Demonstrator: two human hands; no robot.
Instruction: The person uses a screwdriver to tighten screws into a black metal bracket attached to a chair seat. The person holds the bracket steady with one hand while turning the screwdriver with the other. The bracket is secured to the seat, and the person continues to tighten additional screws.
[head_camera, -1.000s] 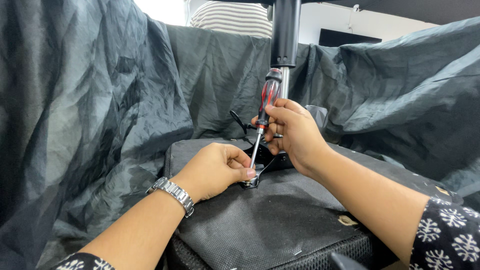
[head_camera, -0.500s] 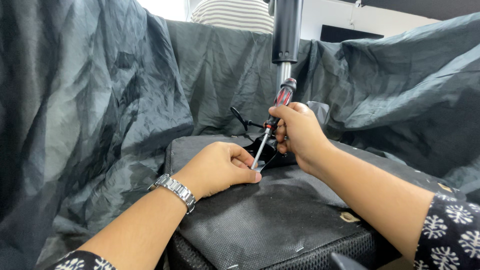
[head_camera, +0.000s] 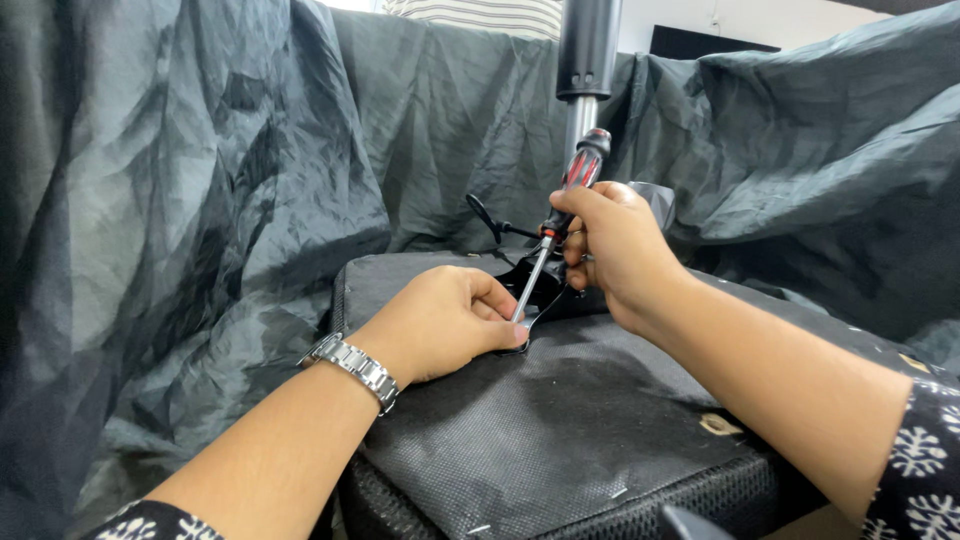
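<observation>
Screwdriver (head_camera: 566, 205) with a red and black handle stood tilted over the underside of an upturned black chair seat (head_camera: 560, 420), its tip down by a metal bracket (head_camera: 535, 290). Our right hand (head_camera: 615, 250) was closed around the handle. Our left hand (head_camera: 445, 320), wearing a silver wristwatch (head_camera: 352, 362), rested curled on the seat, fingertips touching the shaft near the tip. We saw a grey chair column (head_camera: 585, 70) upright behind, and dark crumpled cloth (head_camera: 200, 200) draped around.
</observation>
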